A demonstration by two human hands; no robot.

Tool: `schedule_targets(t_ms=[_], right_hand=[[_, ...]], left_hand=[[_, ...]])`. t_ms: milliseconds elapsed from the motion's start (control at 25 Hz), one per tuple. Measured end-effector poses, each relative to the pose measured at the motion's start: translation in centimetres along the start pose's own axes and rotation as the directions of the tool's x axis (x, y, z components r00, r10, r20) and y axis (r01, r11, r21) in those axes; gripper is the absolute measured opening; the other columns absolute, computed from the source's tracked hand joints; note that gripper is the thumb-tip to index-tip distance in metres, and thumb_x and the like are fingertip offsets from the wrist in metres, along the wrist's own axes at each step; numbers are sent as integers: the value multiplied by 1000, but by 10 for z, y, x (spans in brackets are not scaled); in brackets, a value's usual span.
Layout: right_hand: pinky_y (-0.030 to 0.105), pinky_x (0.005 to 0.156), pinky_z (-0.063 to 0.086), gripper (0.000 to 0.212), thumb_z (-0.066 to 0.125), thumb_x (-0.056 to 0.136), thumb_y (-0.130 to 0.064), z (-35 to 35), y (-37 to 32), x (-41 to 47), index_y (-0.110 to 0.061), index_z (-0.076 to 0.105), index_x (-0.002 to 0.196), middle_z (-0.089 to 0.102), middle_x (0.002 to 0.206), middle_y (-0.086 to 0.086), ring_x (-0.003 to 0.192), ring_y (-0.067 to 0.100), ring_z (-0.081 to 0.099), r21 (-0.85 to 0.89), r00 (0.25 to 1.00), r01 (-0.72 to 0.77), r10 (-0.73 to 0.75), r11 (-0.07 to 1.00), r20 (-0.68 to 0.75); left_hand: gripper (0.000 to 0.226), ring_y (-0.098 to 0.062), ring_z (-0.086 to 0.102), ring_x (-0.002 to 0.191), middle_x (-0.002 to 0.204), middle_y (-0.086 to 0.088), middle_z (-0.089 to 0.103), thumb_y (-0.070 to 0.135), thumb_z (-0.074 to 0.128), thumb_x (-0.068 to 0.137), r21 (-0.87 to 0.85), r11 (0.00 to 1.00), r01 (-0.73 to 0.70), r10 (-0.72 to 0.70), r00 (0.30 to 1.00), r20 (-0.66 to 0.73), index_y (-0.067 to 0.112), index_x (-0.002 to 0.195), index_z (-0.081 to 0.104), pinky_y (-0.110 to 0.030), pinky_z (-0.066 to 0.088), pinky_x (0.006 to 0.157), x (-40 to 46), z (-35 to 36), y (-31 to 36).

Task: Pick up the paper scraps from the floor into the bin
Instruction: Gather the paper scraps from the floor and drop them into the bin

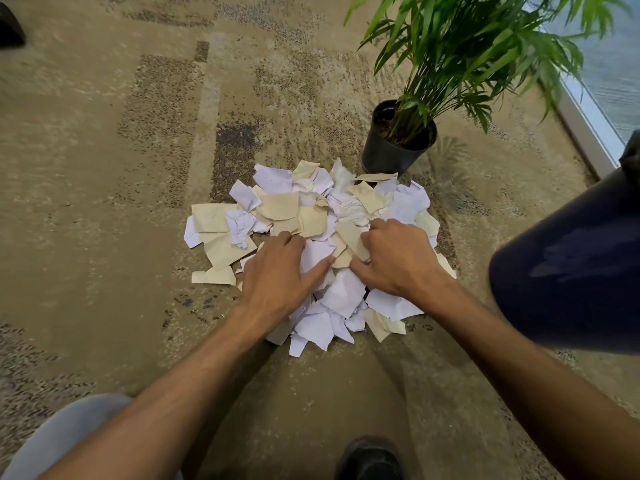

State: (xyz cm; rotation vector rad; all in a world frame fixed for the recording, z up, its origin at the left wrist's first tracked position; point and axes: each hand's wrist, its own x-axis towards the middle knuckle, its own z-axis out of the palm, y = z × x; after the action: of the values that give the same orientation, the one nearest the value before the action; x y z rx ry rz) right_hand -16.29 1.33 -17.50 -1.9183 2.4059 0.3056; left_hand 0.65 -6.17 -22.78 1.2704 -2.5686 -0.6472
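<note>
A heap of torn white and beige paper scraps lies on the carpet in front of me. My left hand rests on the near left part of the heap, fingers curled into the scraps. My right hand sits on the middle right of the heap, and its curled fingers grip a beige scrap. A dark blue bin stands at the right edge, close to my right forearm; its opening is out of sight.
A potted palm in a black pot stands just behind the heap. A window frame runs along the far right. My knee and a black shoe are at the bottom. Patterned carpet spreads to the left.
</note>
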Motion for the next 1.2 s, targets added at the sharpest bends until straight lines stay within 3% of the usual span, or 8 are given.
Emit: schedule_targets(t_ms=[80,160,400,520,640,880,1080,1200], right_hand=[[31,57,32,60,42,86,-69,-1,-3,1,-12,51,71,47,75,3,68,23,48,36,1000,-25,25,999,-13],[32,58,34,64,43,81,-76,-1,-8,4,-13,51,74,47,76,2,68,22,47,18,1000,-21,21,1000,-7],[32,58,34,69,53,74,-77,6,-15,11,-12,59,98,57,95,6,82,27,59,-23,1000,16,-16,1000,25],[32,57,33,63,55,78,-70,9,-12,12,-12,58,101,56,97,6,83,28,59,-32,1000,31,-31,999,0],[31,55,34,48,47,89,-55,12,-9,11,-10,59,99,55,95,6,80,26,57,-30,998,45,-46,999,-51],[32,58,32,71,48,77,-77,12,-10,10,-11,61,99,57,100,4,88,25,55,-59,999,41,-42,997,-7],[31,57,29,32,48,92,-38,13,-13,9,-10,62,97,63,94,8,84,28,58,-50,996,-22,18,999,-82],[29,53,24,26,47,94,-29,9,-2,6,-11,65,90,64,86,5,77,28,59,-17,987,-65,62,998,-150]], left_hand=[[56,-20,54,100,108,2,59,65,48,85,37,999,8,-8,1000,9,18,113,61,-34,48,69,1,4,1],[58,-20,53,99,108,2,59,66,51,82,62,998,11,-12,1000,12,18,112,62,-32,43,66,1,4,2],[49,-22,54,100,109,0,58,55,57,82,48,999,11,-15,997,71,15,110,61,-32,39,66,1,6,0],[29,-25,56,83,90,-2,58,39,49,86,8,1000,9,-10,1000,21,13,91,62,-33,41,59,4,0,-4],[23,-25,49,68,73,0,50,27,45,90,8,1000,13,-13,1000,-15,12,75,53,-33,33,53,6,-9,-7],[29,-19,39,70,76,1,44,29,50,94,36,999,10,-7,997,-75,8,80,63,-33,32,54,13,-16,-17],[20,-30,54,71,76,-4,56,22,51,92,126,992,-18,35,990,-134,9,82,63,-31,28,54,12,-31,-15],[14,-32,55,70,77,-5,61,19,53,90,150,986,-77,102,980,-171,12,91,64,-31,26,58,9,-35,-9]])
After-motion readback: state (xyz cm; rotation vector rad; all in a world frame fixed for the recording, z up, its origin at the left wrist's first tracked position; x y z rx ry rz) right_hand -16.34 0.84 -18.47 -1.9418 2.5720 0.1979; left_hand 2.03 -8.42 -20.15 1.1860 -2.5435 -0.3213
